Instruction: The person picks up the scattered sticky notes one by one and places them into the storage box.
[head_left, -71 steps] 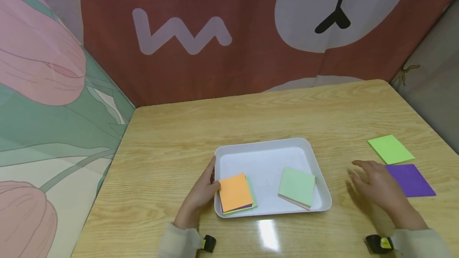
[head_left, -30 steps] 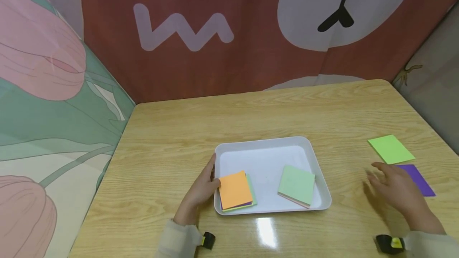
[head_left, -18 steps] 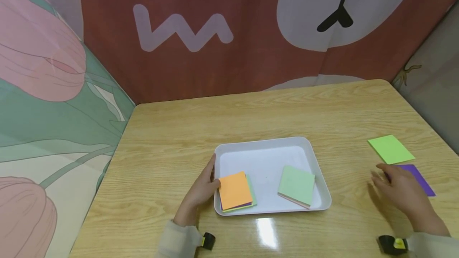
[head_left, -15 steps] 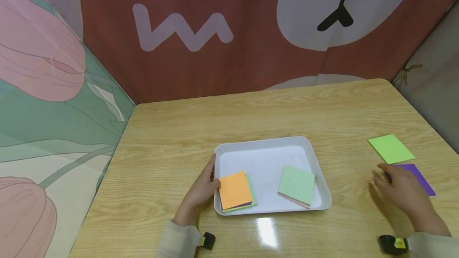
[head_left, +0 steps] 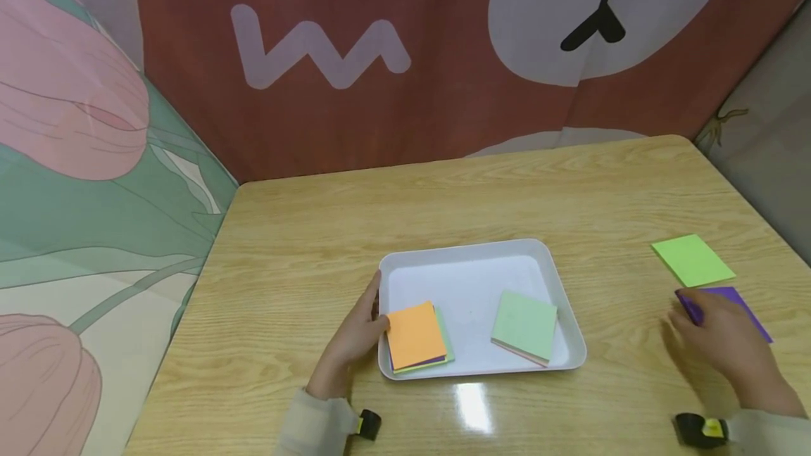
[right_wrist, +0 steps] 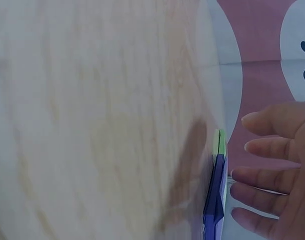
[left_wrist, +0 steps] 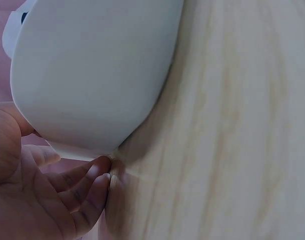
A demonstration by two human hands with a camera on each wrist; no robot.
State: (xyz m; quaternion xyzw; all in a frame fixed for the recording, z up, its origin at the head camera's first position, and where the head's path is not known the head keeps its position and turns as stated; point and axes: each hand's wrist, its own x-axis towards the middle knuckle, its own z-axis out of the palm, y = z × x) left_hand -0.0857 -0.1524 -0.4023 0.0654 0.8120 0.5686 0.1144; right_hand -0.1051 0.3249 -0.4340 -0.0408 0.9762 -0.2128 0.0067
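Observation:
In the head view my left hand [head_left: 351, 340] holds the left side of a white tray [head_left: 469, 250], its thumb over the rim. The left wrist view shows that hand's fingers against the tray's outer wall. An orange sticky note [head_left: 415, 336] tops a mixed stack in the tray's left part; a pale green stack [head_left: 524, 326] lies to the right. On the right, my right hand [head_left: 728, 333] hovers over a purple sticky-note pad [head_left: 736, 295], covering part of it. From the right wrist, its loosely bent fingers stand beside the purple edge [right_wrist: 212, 200], with nothing gripped.
A lime green sticky-note pad [head_left: 692, 260] lies just behind the purple one. All of it is on a wood-grain table [head_left: 304, 231], backed by a printed brown curtain [head_left: 380, 125]. Black wrist devices [head_left: 369, 425] are worn at both cuffs.
My right hand has moved right, from beside the purple pad to over it, and now hides much of it. My left hand and the tray have stayed in place.

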